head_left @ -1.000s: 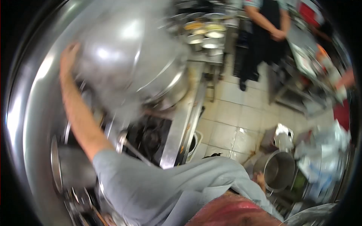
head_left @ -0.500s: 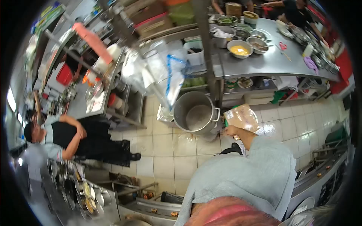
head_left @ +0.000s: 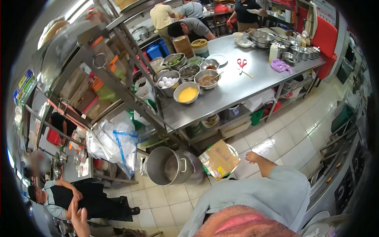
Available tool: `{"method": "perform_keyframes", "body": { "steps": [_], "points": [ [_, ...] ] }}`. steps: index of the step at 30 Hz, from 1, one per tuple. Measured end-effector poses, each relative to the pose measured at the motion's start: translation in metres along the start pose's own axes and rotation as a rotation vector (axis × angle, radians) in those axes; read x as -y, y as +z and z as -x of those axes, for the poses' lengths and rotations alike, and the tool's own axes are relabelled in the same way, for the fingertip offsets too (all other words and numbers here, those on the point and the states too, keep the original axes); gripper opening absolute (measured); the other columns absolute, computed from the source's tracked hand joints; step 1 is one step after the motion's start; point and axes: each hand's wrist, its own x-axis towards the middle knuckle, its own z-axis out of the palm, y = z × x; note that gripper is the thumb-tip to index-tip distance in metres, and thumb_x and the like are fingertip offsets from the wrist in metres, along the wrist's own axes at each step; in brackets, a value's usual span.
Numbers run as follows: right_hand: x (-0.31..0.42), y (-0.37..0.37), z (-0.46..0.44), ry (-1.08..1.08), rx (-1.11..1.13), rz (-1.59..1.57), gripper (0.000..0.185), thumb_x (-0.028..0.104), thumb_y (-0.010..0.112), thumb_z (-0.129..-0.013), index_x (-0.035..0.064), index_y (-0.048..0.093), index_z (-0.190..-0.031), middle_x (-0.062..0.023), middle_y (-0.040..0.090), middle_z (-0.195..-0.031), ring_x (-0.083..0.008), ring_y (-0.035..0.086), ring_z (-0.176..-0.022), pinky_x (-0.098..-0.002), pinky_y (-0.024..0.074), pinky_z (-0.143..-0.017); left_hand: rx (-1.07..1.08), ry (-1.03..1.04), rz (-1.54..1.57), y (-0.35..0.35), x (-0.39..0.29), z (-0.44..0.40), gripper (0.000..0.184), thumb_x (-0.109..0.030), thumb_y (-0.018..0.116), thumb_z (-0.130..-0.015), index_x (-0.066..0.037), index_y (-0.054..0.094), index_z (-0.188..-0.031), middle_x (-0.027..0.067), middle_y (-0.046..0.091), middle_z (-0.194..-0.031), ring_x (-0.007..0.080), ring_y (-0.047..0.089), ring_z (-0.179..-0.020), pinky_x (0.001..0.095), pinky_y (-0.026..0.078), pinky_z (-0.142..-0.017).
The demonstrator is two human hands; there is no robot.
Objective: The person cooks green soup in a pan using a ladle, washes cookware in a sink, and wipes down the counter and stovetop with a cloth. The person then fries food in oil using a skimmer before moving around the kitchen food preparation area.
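Observation:
My right hand is held out at the end of my bent arm, above the tiled floor. Its fingers are loosely bent and apart, with nothing seen in them. Just left of it, not touching, a flat brown cardboard piece with printing and a yellow label lies over a round container with a green and white edge. Further left stands a big metal stockpot with side handles. My left hand rises into the lower left, fingers stretched up and empty; its wrist is cut off by the frame.
A steel table holds a bowl of yellow liquid, eggs, red scissors and a purple cloth. A person in a black apron stands left; others work behind. Stoves line the right.
The view has swung right, showing more of the table. My right hand has come away from the cardboard, to its right. My left hand has entered at the lower left.

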Motion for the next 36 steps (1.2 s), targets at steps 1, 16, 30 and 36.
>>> {"method": "perform_keyframes", "body": {
  "steps": [1,16,30,36],
  "points": [
    [-0.018,-0.019,0.001,0.037,-0.034,-0.013,0.043,0.02,0.055,-0.074,0.0053,0.05,-0.114,-0.009,0.061,-0.081,-0.0168,0.061,-0.059,-0.0319,0.0482,-0.044,-0.038,0.066,0.11,0.04,-0.028,-0.01,0.053,-0.007,0.049,-0.086,-0.001,0.027,-0.133,0.0173,0.04,-0.128,0.0222,0.043,-0.114,0.0286,0.035,-0.092],
    [-0.174,-0.029,0.079,0.269,0.086,-0.047,0.026,0.02,0.052,-0.082,0.0013,0.057,-0.099,-0.0115,0.062,-0.083,-0.0202,0.062,-0.061,-0.036,0.0487,-0.045,0.126,0.498,0.256,0.258,-0.211,-0.105,0.055,-0.002,0.061,-0.075,0.0,0.04,-0.126,0.0151,0.051,-0.12,0.0224,0.054,-0.102,0.0312,0.043,-0.083],
    [-0.252,-0.225,0.022,0.233,-0.167,-0.566,0.029,0.021,0.053,-0.077,0.0056,0.054,-0.102,-0.0049,0.057,-0.07,-0.0177,0.058,-0.052,-0.0329,0.0433,-0.043,0.042,0.69,0.039,0.398,-0.457,-0.144,0.051,-0.01,0.064,-0.075,0.0,0.045,-0.121,0.0134,0.056,-0.109,0.0201,0.057,-0.089,0.0297,0.045,-0.076],
    [-0.376,-0.318,-0.043,0.001,-0.241,-0.63,0.023,0.023,0.049,-0.082,0.0084,0.052,-0.099,-0.0045,0.053,-0.067,-0.0179,0.053,-0.05,-0.032,0.0417,-0.041,-0.478,0.852,-0.026,0.37,-0.571,-0.216,0.038,-0.021,0.068,-0.074,-0.001,0.055,-0.104,0.007,0.06,-0.08,0.011,0.057,-0.071,0.0257,0.046,-0.063]
  ]
}}
